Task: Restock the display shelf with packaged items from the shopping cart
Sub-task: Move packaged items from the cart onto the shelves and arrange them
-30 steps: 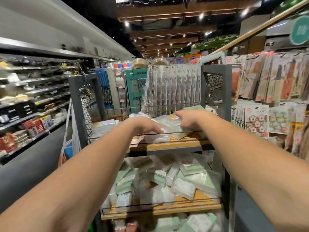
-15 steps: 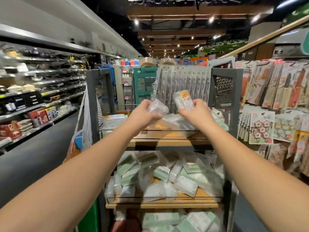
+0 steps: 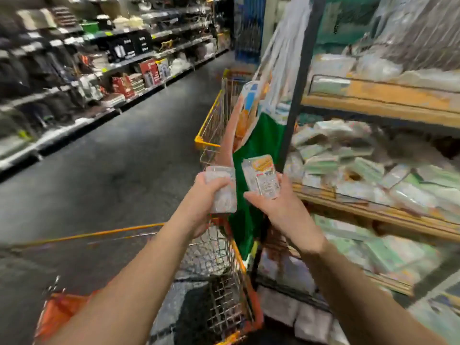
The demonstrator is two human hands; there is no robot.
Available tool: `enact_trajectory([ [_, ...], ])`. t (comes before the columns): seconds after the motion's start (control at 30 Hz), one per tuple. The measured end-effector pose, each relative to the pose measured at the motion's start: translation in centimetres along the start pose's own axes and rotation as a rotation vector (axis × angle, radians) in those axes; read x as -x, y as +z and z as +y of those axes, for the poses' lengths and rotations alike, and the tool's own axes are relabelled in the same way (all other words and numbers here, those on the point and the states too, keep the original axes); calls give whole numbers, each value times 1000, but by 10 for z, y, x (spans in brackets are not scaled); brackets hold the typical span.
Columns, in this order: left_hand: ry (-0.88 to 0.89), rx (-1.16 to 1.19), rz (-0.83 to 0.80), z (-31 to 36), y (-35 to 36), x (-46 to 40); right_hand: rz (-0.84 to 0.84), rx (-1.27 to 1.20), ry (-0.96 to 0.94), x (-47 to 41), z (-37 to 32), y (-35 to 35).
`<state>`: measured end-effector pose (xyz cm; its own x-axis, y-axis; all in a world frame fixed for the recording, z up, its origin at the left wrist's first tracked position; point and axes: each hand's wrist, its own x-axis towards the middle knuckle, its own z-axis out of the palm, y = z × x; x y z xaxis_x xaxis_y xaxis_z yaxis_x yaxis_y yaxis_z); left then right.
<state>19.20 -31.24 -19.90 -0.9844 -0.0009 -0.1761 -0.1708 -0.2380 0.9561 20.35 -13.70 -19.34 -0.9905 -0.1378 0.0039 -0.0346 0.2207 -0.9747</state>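
While both hands hold a packet above the shopping cart [image 3: 219, 277], the display shelf [image 3: 373, 207] lies to the right, nearer the right hand [image 3: 276, 207].
The left hand [image 3: 201, 202] has its fingers curled round a clear packet [image 3: 222, 189]; the right hand grips an orange-labelled packet [image 3: 261, 176] between thumb and fingers. Both packets are flat, glossy plastic rectangles, with the long axis pointing up and away. The shelf boards look wooden, and the cart is of wire mesh.
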Motion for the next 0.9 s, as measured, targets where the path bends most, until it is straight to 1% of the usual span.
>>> enact_trajectory([
  [0.07, -149, 155, 39, -20, -52, 12, -99, -43, 80, -2, 19, 57],
  [0.13, -234, 230, 55, -39, -101, 17, -110, -147, 184, -4, 42, 112],
  [0.17, -268, 231, 79, -49, -123, 21, -100, -210, 265, -2, 49, 137],
  [0.23, -326, 187, 140, -68, -166, 29, -134, -300, 380, 0, 67, 187],
  [0.27, -325, 130, 152, -79, -179, 29, -144, -310, 421, -1, 79, 202],
  [0.37, -298, -132, 255, -116, -233, 34, -185, -329, 544, -1, 106, 256],
  [0.43, -329, -282, 338, -134, -259, 38, -181, -341, 616, -1, 131, 281],
  [0.5, -377, -344, 377, -150, -276, 41, -197, -304, 674, 0, 150, 299],
  [0.57, -456, -335, 366, -168, -290, 40, -228, -279, 737, -1, 169, 312],
  [0.7, -578, -276, 325, -202, -308, 36, -269, -316, 862, -4, 202, 323],
  [0.77, -617, -311, 299, -221, -316, 33, -293, -278, 890, -7, 221, 325],
  [0.8, -619, -402, 287, -234, -320, 29, -317, -240, 900, -9, 231, 327],
  [0.83, -614, -546, 255, -244, -325, 25, -326, -215, 917, -13, 241, 329],
  [0.9, -595, -904, 159, -268, -333, 17, -318, -160, 963, -21, 264, 333],
])
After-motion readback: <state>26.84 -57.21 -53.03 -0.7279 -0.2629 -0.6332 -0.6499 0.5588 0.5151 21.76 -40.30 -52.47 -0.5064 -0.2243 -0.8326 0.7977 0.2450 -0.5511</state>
